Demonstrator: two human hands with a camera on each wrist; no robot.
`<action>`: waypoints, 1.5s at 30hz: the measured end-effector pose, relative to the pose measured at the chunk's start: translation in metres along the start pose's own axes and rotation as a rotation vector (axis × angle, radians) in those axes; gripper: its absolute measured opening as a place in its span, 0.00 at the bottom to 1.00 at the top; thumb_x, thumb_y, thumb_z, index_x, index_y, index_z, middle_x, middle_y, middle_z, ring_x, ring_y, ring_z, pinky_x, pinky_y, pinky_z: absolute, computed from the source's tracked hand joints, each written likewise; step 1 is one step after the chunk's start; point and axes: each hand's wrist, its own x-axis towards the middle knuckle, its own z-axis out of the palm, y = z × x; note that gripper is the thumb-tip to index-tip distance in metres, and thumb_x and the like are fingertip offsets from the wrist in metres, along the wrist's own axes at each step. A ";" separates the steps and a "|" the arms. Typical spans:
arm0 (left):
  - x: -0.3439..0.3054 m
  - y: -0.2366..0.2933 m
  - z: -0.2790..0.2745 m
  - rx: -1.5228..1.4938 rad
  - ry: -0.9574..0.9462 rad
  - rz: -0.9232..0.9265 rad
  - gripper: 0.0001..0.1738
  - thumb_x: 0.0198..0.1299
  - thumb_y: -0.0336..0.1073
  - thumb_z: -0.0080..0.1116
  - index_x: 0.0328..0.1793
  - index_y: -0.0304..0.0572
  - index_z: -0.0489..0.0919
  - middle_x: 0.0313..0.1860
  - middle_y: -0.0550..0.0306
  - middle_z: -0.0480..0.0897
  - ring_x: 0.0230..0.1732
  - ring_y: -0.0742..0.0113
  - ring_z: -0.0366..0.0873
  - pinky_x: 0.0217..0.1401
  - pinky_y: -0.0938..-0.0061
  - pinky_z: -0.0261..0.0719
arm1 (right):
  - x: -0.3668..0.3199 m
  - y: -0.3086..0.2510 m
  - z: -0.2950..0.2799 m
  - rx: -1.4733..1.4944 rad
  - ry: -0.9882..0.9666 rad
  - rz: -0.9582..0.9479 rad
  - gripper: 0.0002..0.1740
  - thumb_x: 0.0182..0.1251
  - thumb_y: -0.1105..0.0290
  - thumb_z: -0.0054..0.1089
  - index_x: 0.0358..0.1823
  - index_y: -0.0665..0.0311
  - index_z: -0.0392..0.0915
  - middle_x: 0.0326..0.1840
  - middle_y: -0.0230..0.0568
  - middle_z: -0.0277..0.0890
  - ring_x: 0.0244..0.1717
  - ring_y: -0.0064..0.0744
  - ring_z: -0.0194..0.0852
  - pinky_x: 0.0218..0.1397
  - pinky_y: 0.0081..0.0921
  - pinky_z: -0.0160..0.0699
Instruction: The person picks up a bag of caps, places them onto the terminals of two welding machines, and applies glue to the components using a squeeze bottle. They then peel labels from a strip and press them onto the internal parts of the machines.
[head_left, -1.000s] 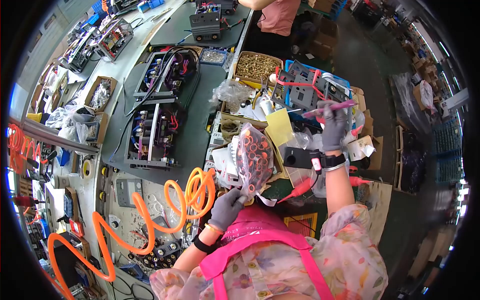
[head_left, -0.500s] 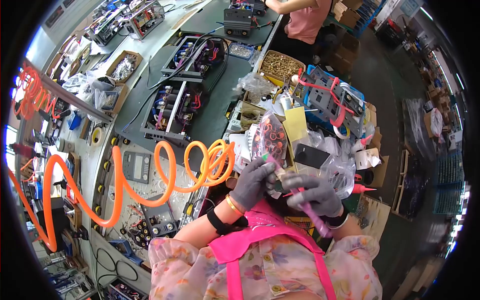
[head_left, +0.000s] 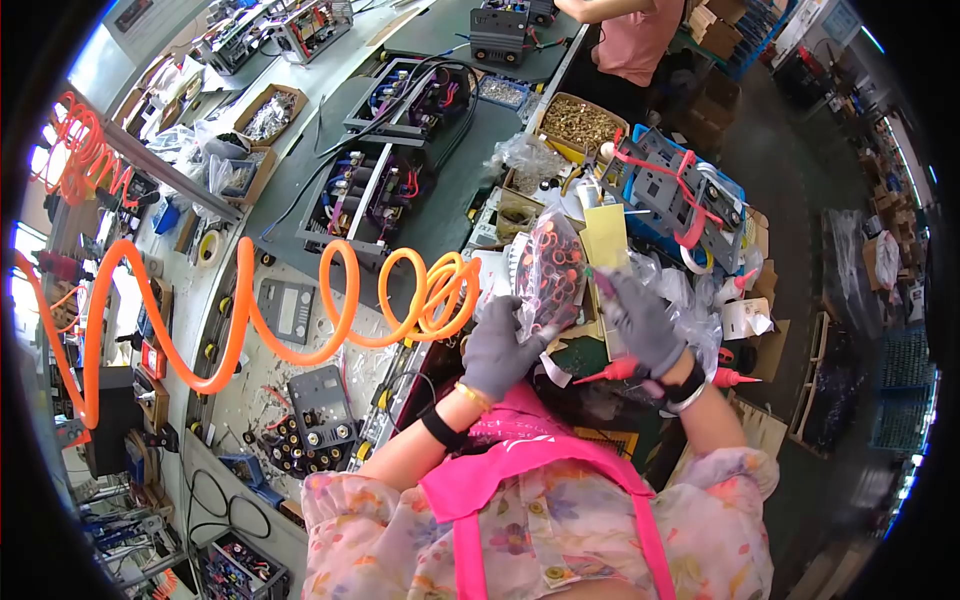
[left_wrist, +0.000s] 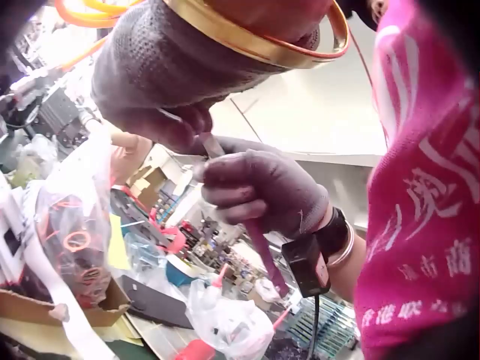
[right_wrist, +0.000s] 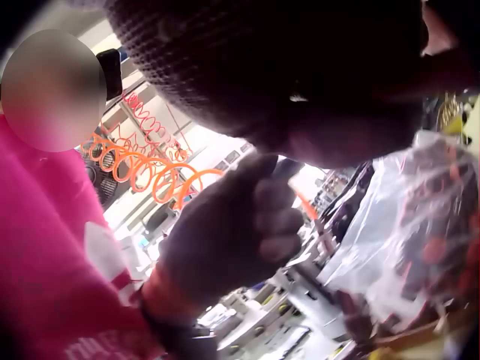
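Note:
My right hand (head_left: 645,322), in a grey knit glove, holds a slim purple stick-like thing (left_wrist: 259,247); its pale tip shows in the left wrist view and its exact kind is unclear. My gloved left hand (head_left: 498,350) is at the near end of a clear plastic bag (head_left: 553,262) of black and orange-red ring-ended parts. In the head view its thumb and fingers stand apart beside the bag. The right wrist view has the left hand (right_wrist: 232,225) with curled fingers, close under the right hand, while in the left wrist view its fingertips come near the stick's tip.
Orange coiled hose (head_left: 240,320) hangs across the left side. Opened metal units with wiring (head_left: 365,205) stand on the green bench. To the right are a yellow card (head_left: 606,238), a red-strapped grey panel (head_left: 665,170), a red-nozzled bottle (head_left: 620,370) and cartons. Another person (head_left: 635,45) is beyond.
The right hand came in from the far right with the purple stick, met the left hand, and now is slightly apart from it again. The left hand moved farther forward along the bag.

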 end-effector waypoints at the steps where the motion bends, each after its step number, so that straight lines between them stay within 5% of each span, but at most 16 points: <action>1: 0.002 -0.006 0.002 0.206 -0.054 0.045 0.28 0.56 0.54 0.64 0.50 0.39 0.71 0.28 0.51 0.80 0.32 0.54 0.81 0.35 0.63 0.77 | 0.006 0.015 -0.004 -0.085 -0.033 -0.043 0.23 0.64 0.71 0.53 0.61 0.65 0.68 0.42 0.48 0.75 0.41 0.50 0.75 0.45 0.41 0.75; 4: 0.011 -0.018 0.013 0.145 -0.262 -0.137 0.28 0.56 0.59 0.61 0.48 0.42 0.74 0.29 0.47 0.81 0.34 0.47 0.81 0.37 0.57 0.77 | 0.028 0.042 -0.007 -0.402 0.015 -0.423 0.21 0.61 0.73 0.54 0.58 0.61 0.73 0.37 0.39 0.76 0.37 0.42 0.76 0.37 0.36 0.77; 7: 0.008 -0.023 0.009 0.230 -0.233 -0.202 0.27 0.56 0.58 0.61 0.46 0.42 0.75 0.31 0.48 0.81 0.35 0.49 0.81 0.38 0.59 0.77 | 0.043 0.041 -0.013 -0.467 -0.102 -0.494 0.22 0.58 0.72 0.54 0.57 0.58 0.73 0.34 0.36 0.75 0.35 0.37 0.76 0.35 0.29 0.76; 11: 0.007 -0.039 0.005 -0.075 -0.401 -0.181 0.21 0.60 0.52 0.58 0.40 0.39 0.79 0.28 0.49 0.81 0.32 0.54 0.81 0.38 0.62 0.76 | 0.060 0.032 -0.010 -0.607 -0.315 -0.650 0.17 0.59 0.68 0.53 0.51 0.57 0.74 0.32 0.33 0.73 0.34 0.33 0.76 0.33 0.28 0.76; 20: -0.008 -0.030 0.000 -0.204 -0.236 -0.090 0.12 0.58 0.39 0.63 0.31 0.37 0.79 0.23 0.49 0.77 0.25 0.58 0.75 0.32 0.68 0.73 | 0.086 0.016 0.028 -0.458 -0.557 -1.145 0.11 0.58 0.62 0.55 0.32 0.62 0.76 0.23 0.35 0.73 0.26 0.36 0.77 0.26 0.31 0.76; 23: -0.011 -0.030 0.004 -0.152 -0.184 0.034 0.12 0.56 0.38 0.62 0.29 0.37 0.76 0.24 0.48 0.76 0.29 0.50 0.75 0.33 0.62 0.72 | 0.140 0.064 0.043 -0.463 -0.693 -0.802 0.06 0.57 0.66 0.55 0.29 0.56 0.80 0.27 0.42 0.81 0.30 0.42 0.81 0.30 0.39 0.80; 24: -0.017 -0.032 0.006 -0.145 -0.171 0.080 0.12 0.55 0.38 0.62 0.29 0.38 0.75 0.25 0.47 0.75 0.31 0.46 0.75 0.34 0.59 0.72 | 0.169 0.068 0.015 -0.788 -0.563 -0.565 0.06 0.56 0.69 0.54 0.32 0.54 0.81 0.32 0.43 0.82 0.32 0.43 0.81 0.34 0.37 0.80; 25: -0.027 -0.035 0.009 -0.153 -0.155 0.093 0.12 0.56 0.38 0.62 0.29 0.37 0.75 0.25 0.47 0.75 0.30 0.49 0.75 0.33 0.60 0.72 | 0.194 0.118 0.001 -0.688 -0.396 -0.464 0.07 0.58 0.71 0.52 0.35 0.55 0.80 0.30 0.42 0.80 0.31 0.44 0.80 0.34 0.36 0.80; 27: -0.024 -0.039 0.011 -0.163 -0.077 0.150 0.11 0.56 0.37 0.62 0.29 0.36 0.76 0.24 0.48 0.75 0.29 0.53 0.74 0.32 0.64 0.71 | 0.199 0.117 -0.032 -0.984 -0.218 -0.359 0.09 0.59 0.72 0.51 0.39 0.55 0.78 0.30 0.40 0.78 0.32 0.43 0.80 0.35 0.34 0.79; 30: -0.021 -0.037 0.006 -0.171 -0.172 0.043 0.13 0.57 0.39 0.62 0.30 0.36 0.76 0.24 0.48 0.76 0.27 0.53 0.74 0.32 0.64 0.71 | 0.168 0.097 -0.037 -0.643 -0.093 -0.567 0.09 0.60 0.72 0.52 0.41 0.56 0.76 0.29 0.38 0.76 0.33 0.41 0.79 0.35 0.33 0.79; 33: -0.009 -0.029 -0.005 -0.080 -0.177 -0.043 0.17 0.57 0.47 0.62 0.32 0.39 0.77 0.23 0.51 0.76 0.24 0.53 0.75 0.29 0.64 0.71 | 0.123 0.070 -0.008 -0.255 -0.233 -0.801 0.12 0.60 0.73 0.55 0.45 0.55 0.76 0.31 0.36 0.76 0.31 0.39 0.79 0.31 0.32 0.78; 35: 0.001 -0.026 -0.008 -0.018 -0.094 -0.057 0.20 0.57 0.50 0.62 0.34 0.40 0.77 0.23 0.52 0.77 0.24 0.53 0.77 0.28 0.63 0.72 | 0.098 0.045 0.010 -0.033 -0.393 -0.737 0.15 0.60 0.71 0.57 0.49 0.54 0.76 0.39 0.35 0.80 0.35 0.40 0.82 0.28 0.30 0.81; 36: 0.009 -0.020 -0.010 -0.004 -0.136 -0.149 0.23 0.57 0.55 0.61 0.38 0.40 0.76 0.25 0.51 0.79 0.28 0.51 0.80 0.31 0.62 0.75 | 0.088 0.044 0.017 -0.112 -0.426 -0.750 0.20 0.59 0.70 0.59 0.54 0.49 0.75 0.50 0.37 0.79 0.38 0.40 0.82 0.32 0.29 0.83; 39: 0.029 -0.023 0.000 -0.037 -0.139 -0.158 0.24 0.58 0.55 0.60 0.41 0.40 0.76 0.28 0.48 0.81 0.32 0.50 0.82 0.34 0.61 0.76 | 0.079 0.041 0.033 -0.245 -0.495 -0.576 0.26 0.56 0.68 0.62 0.59 0.45 0.72 0.58 0.36 0.74 0.38 0.39 0.82 0.33 0.30 0.83; 43: 0.051 -0.017 0.001 -0.092 -0.274 -0.255 0.27 0.61 0.60 0.53 0.44 0.39 0.76 0.34 0.42 0.82 0.40 0.45 0.82 0.42 0.56 0.76 | 0.077 0.052 0.043 -0.171 -0.551 -0.441 0.28 0.53 0.69 0.62 0.59 0.47 0.71 0.48 0.35 0.74 0.38 0.41 0.80 0.36 0.34 0.80; 45: 0.059 -0.010 0.003 -0.014 -0.332 -0.288 0.29 0.62 0.62 0.50 0.45 0.40 0.76 0.35 0.40 0.82 0.42 0.43 0.81 0.45 0.56 0.75 | 0.076 0.057 0.043 -0.162 -0.537 -0.442 0.21 0.54 0.69 0.61 0.52 0.50 0.73 0.40 0.36 0.72 0.38 0.43 0.78 0.36 0.35 0.79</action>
